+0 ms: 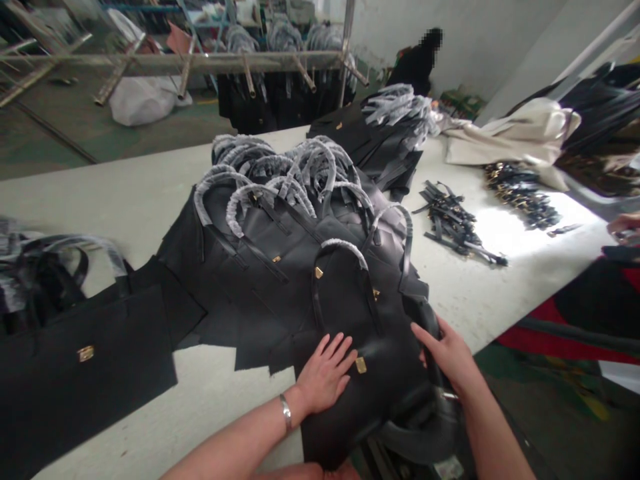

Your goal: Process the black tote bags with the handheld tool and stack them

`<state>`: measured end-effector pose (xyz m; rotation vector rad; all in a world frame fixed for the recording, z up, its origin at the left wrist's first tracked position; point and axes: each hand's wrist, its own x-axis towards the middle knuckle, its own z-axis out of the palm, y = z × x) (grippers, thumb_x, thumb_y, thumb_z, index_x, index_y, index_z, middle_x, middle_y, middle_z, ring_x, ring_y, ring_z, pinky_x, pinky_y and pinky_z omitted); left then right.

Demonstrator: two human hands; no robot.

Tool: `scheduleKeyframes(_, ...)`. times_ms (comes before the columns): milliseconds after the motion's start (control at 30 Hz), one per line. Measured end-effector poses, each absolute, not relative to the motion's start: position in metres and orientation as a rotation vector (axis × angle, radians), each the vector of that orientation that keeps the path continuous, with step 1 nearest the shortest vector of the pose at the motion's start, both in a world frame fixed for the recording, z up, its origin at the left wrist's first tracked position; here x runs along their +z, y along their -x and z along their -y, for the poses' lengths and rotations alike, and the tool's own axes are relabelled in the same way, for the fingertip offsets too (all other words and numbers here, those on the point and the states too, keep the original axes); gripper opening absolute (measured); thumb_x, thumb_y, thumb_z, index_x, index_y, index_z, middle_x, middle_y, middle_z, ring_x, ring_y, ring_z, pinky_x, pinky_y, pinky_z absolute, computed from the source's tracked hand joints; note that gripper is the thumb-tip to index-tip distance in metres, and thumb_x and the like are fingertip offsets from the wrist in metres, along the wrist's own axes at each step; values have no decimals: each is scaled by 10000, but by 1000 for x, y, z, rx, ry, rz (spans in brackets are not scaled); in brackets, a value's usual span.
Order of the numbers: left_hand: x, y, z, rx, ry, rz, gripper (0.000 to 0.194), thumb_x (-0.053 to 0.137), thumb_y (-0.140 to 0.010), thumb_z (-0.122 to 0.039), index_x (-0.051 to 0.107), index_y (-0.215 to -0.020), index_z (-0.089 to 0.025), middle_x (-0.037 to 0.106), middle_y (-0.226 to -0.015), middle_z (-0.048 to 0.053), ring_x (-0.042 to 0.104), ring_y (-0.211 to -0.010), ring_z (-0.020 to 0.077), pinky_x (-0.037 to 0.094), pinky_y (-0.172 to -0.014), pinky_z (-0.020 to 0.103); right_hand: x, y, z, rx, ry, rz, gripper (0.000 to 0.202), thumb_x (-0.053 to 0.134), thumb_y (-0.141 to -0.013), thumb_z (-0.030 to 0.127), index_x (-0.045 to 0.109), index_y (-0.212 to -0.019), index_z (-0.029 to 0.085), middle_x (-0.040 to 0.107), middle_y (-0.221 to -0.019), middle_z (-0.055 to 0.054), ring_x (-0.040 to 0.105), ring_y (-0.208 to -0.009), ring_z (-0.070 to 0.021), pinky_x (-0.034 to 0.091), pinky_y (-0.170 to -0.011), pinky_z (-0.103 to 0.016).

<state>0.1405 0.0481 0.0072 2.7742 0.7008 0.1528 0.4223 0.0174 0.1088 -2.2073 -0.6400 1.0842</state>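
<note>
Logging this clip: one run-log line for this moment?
left hand flat on black handbag | right hand on its edge | bag pile behind | table

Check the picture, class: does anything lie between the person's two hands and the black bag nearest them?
Nothing visible does. The left hand lies flat on the black bag, beside its gold clasp. The right hand rests on the bag's right edge. Both touch the leather directly.

A bag-making workshop, or a small factory floor; a long white desk (125, 193) carries stacked black handbags (280, 267) with wrapped handles, loose black straps (453, 223) and buckles (523, 193); a metal hanging rack (200, 63) stands behind, over bare concrete floor (65, 133).
</note>
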Motion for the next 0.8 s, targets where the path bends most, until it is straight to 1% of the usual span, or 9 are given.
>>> scheduleKeyframes(133, 10, -140, -49, 135, -2777, -692, 536, 451, -995, -432, 390, -1491, -236, 298, -1595, 79, 229, -1474, 279, 110, -1198, 479, 108, -404, 4, 1258, 2198, 828, 769, 635, -814, 531, 388, -1472, 222, 553, -368, 89, 564, -365, -198, 456, -392, -265)
scheduleKeyframes(300, 13, -139, -51, 112, -2763, -668, 525, 380, -1019, -448, 378, -1496, -228, 288, -1598, 83, 208, -1483, 280, 101, -1196, 477, 101, -380, 1, 1321, 2261, 988, 685, 619, -832, 425, 423, -1447, 193, 577, -408, 88, 603, -396, -193, 493, -451, -273)
scheduleKeyframes(367, 13, -139, -52, 113, -2763, -660, 521, 379, -1019, -442, 386, -1492, -224, 293, -1596, 87, 201, -1485, 284, 98, -1195, 480, 103, -374, -8, 1298, 2309, 1017, 654, 619, -837, 390, 440, -1438, 203, 585, -429, 88, 616, -404, -191, 509, -471, -275)
scheduleKeyframes(533, 10, -139, -51, 129, -2759, -661, 527, 416, -1006, -432, 392, -1487, -217, 302, -1592, 92, 209, -1483, 288, 95, -1196, 482, 107, -361, -46, 1199, 2367, 1078, 651, 635, -832, 370, 461, -1440, 218, 612, -504, 67, 614, -390, -182, 490, -440, -268)
scheduleKeyframes(667, 9, -139, -49, 141, -2751, -670, 526, 421, -1002, -433, 398, -1481, -219, 297, -1594, 88, 220, -1480, 286, 99, -1197, 483, 103, -356, -78, 1056, 2358, 1136, 701, 667, -815, 407, 458, -1455, 208, 595, -490, 65, 646, -458, -206, 520, -553, -302)
scheduleKeyframes(800, 10, -139, -49, 156, -2745, -685, 527, 416, -1002, -439, 396, -1481, -218, 298, -1594, 84, 221, -1480, 286, 103, -1196, 479, 112, -364, -73, 872, 2405, 1095, 740, 636, -833, 487, 425, -1480, 197, 606, -495, 56, 681, -533, -240, 530, -657, -350)
